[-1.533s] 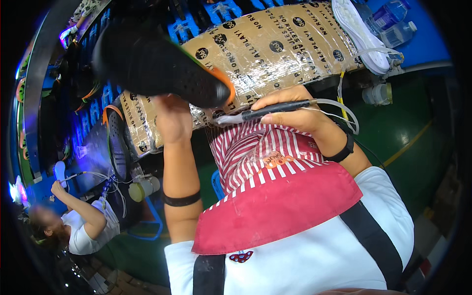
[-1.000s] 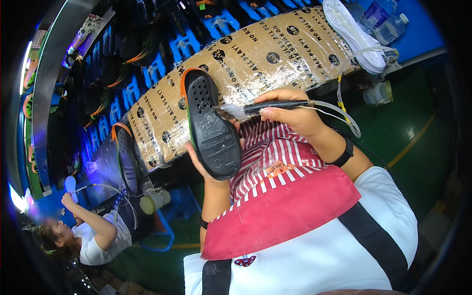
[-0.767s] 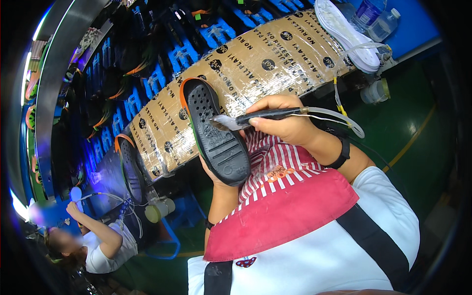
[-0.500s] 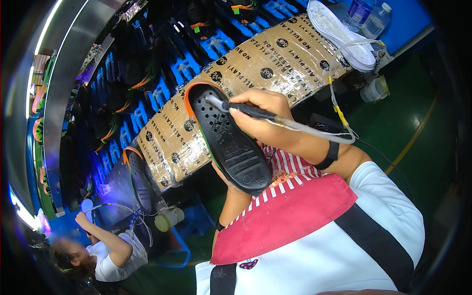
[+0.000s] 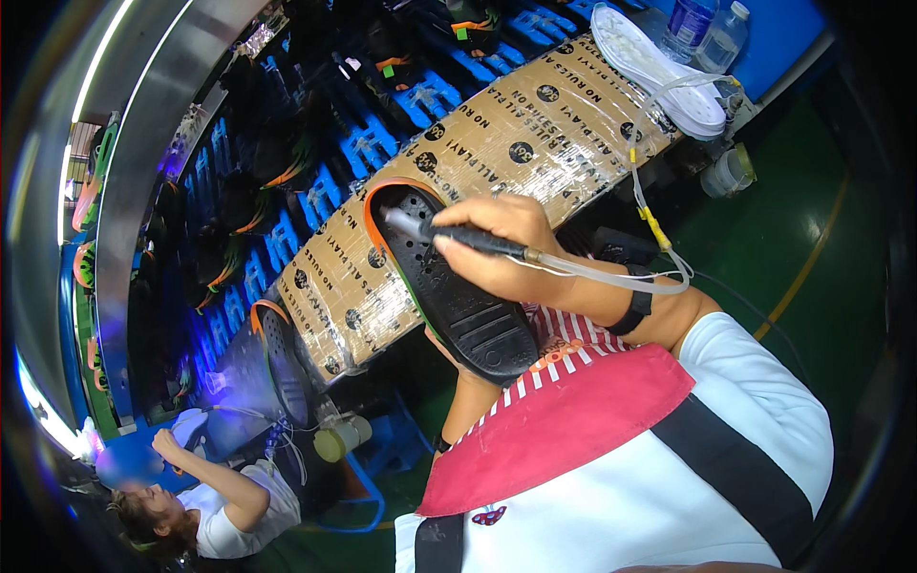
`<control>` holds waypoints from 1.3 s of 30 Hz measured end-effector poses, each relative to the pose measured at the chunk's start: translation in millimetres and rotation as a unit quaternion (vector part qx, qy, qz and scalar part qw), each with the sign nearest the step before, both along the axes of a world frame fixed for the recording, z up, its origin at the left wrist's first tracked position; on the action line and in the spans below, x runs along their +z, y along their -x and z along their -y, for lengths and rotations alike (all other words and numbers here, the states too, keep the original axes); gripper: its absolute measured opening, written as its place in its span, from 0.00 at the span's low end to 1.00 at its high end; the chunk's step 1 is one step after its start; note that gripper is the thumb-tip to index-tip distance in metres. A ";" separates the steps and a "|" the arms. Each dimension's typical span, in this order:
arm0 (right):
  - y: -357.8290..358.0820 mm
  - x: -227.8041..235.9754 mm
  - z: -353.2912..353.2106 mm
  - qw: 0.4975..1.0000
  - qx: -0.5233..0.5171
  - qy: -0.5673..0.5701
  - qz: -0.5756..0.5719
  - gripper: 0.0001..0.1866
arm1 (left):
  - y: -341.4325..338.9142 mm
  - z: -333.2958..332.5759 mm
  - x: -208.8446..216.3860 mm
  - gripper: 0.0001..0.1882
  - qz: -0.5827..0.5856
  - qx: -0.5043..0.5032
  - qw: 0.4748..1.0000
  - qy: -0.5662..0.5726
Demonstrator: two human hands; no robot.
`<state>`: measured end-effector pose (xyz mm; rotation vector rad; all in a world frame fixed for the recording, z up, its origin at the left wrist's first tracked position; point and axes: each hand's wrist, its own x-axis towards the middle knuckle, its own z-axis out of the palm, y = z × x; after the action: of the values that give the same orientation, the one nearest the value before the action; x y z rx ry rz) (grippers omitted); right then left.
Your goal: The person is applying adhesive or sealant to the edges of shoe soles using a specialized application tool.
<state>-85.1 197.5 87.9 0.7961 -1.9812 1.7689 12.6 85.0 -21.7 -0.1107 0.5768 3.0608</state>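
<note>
A black shoe sole (image 5: 482, 329) with an orange rim and green side edge tilts in front of me, its perforated inside toward me. My left hand (image 5: 468, 390) grips it from below at the near end; most of its fingers are hidden behind the sole. In my right hand (image 5: 516, 239) is a brush (image 5: 473, 239) with a dark handle, held like a pen. Its pale bristles meet the inside of the sole at the far end, close to the orange rim. A clear tube (image 5: 611, 279) runs from the handle's back end past my right wrist.
A bench edge wrapped in taped cardboard (image 5: 516, 134) lies beyond the sole. Blue racks (image 5: 368, 148) carry dark shoes. At right are a white sole-shaped piece (image 5: 659, 76) and plastic bottles (image 5: 723, 38). Another black sole (image 5: 284, 368) is at left, near a co-worker (image 5: 229, 506).
The brush tip has shifted left across the sole's inside, nearer the orange rim. The whole view has moved slightly, and both hands keep their holds.
</note>
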 end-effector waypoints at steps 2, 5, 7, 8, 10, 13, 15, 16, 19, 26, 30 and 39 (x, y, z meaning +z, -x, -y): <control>7.6 -2.5 -1.7 0.997 -0.046 -0.037 -0.042 0.09 | 1.3 0.3 -0.5 0.39 -0.001 -0.002 1.000 0.001; 2.1 -3.4 6.5 0.988 -0.042 -0.119 -0.089 0.09 | 1.9 0.3 -3.6 0.39 -0.004 -0.001 1.000 0.001; -2.7 -5.1 10.0 0.974 -0.004 -0.194 -0.120 0.09 | 1.8 0.4 -3.7 0.39 -0.006 -0.003 1.000 0.002; -2.4 -2.9 9.2 0.970 0.037 -0.201 -0.131 0.09 | 1.1 0.7 -3.0 0.39 -0.007 -0.003 1.000 0.003; -2.8 2.3 6.3 0.965 0.077 -0.208 -0.141 0.09 | 1.7 1.7 -2.5 0.39 -0.011 -0.003 1.000 0.001; -4.0 9.7 1.3 0.984 0.118 -0.121 -0.060 0.07 | 1.3 3.8 -3.4 0.39 -0.014 -0.001 1.000 0.002; 0.3 15.0 -1.7 0.991 -0.021 -0.092 -0.100 0.10 | 0.7 3.8 -4.2 0.39 -0.014 0.002 1.000 0.002; 1.8 12.3 -2.9 0.988 -0.032 -0.128 -0.084 0.09 | 1.9 4.4 -4.1 0.39 -0.016 0.001 1.000 0.003; -0.8 -1.0 9.2 0.973 -0.006 -0.191 -0.132 0.10 | 3.2 5.4 -5.8 0.40 -0.019 0.002 1.000 0.002; -14.6 0.6 8.8 0.988 0.120 -0.057 -0.080 0.07 | 2.2 11.0 -5.0 0.40 -0.032 0.008 0.999 0.004; -13.2 -3.2 4.7 0.986 0.024 -0.134 -0.102 0.10 | 1.7 12.6 -3.4 0.40 -0.033 0.013 0.999 0.005; -22.5 -8.0 6.3 0.971 0.236 -0.011 -0.035 0.08 | 10.8 17.5 -3.2 0.41 -0.053 0.021 0.998 0.005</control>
<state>-62.6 191.2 79.9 1.4120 -1.8734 1.9310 1.8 67.5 -24.9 0.0403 0.6027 3.1200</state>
